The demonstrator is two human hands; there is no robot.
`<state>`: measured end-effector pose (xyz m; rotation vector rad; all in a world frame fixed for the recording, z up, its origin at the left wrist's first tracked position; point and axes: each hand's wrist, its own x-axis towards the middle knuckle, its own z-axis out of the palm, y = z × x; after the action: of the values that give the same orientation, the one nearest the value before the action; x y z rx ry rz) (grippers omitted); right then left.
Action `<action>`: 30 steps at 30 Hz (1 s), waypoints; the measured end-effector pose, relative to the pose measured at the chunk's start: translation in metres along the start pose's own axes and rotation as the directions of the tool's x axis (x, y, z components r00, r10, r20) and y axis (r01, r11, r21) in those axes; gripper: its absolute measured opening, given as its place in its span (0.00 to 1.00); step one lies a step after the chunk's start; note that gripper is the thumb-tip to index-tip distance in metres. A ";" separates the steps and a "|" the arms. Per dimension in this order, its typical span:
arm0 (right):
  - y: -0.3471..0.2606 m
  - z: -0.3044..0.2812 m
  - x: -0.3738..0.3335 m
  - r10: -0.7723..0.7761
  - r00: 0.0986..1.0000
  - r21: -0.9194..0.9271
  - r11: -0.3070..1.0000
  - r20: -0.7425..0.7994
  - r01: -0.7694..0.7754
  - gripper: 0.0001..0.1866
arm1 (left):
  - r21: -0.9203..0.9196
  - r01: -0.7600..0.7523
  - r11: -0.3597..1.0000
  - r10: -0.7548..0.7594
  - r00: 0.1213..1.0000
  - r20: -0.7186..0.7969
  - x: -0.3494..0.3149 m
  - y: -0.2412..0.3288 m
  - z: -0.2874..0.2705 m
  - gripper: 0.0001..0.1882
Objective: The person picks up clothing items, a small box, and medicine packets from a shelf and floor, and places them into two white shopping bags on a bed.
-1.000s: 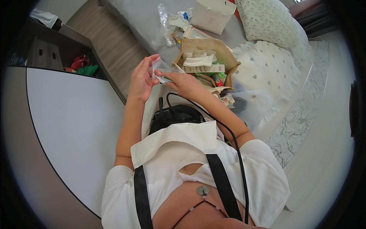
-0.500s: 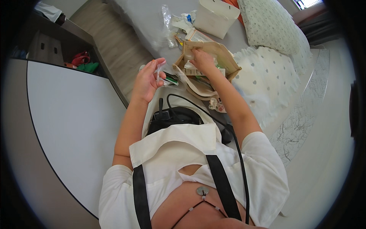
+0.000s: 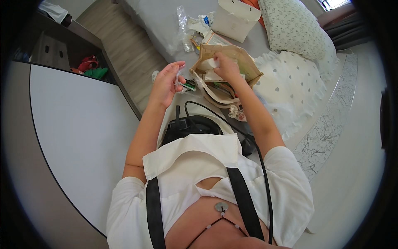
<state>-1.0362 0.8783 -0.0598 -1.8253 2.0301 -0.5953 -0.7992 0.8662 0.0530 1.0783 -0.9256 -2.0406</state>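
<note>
My right hand [image 3: 227, 69] reaches into an open tan tote bag [image 3: 252, 74]. Its fingers are bent around a white item [image 3: 210, 65] inside the bag, whose kind I cannot make out. To the left of the bag I hold up my left hand [image 3: 165, 85]. A thin, see-through piece of plastic [image 3: 178, 76] shows between its thumb and fingers. Other small things in the bag are partly hidden by my right hand and the bag's walls. Just beside my left hand lies a dark and green packet [image 3: 189, 85].
Behind the tote, a white paper bag [image 3: 234, 20], a flat box [image 3: 215, 39] and clear plastic packaging [image 3: 182, 29] lie on the grey bed. A patterned pillow [image 3: 294, 29] and heart-dotted cushion [image 3: 290, 83] are at right. A black cable [image 3: 261, 166] crosses my front.
My right hand has shifted slightly right and closed on the white item, which shows more plainly now. My left hand has moved a little to the right, still with the clear plastic.
</note>
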 end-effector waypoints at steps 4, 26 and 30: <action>-0.001 -0.047 -0.014 0.128 0.978 0.588 0.809 -0.163 -0.008 0.18 | 0.251 -0.086 0.964 0.097 0.995 -0.032 -0.001 0.000 0.003 0.14; -0.050 -0.111 -0.045 0.175 0.984 0.929 0.355 0.044 -0.105 0.23 | 0.319 -0.413 0.853 0.311 0.894 0.323 0.003 0.003 0.041 0.30; -0.035 -0.102 -0.038 -0.120 0.979 0.518 0.834 -0.165 0.190 0.33 | 0.217 -0.388 0.896 0.322 0.904 0.282 0.005 0.008 0.045 0.28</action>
<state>-1.0552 0.9212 0.0441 -1.6402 1.5662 -1.2139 -0.8385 0.8700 0.0758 0.7286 -1.4463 -1.7910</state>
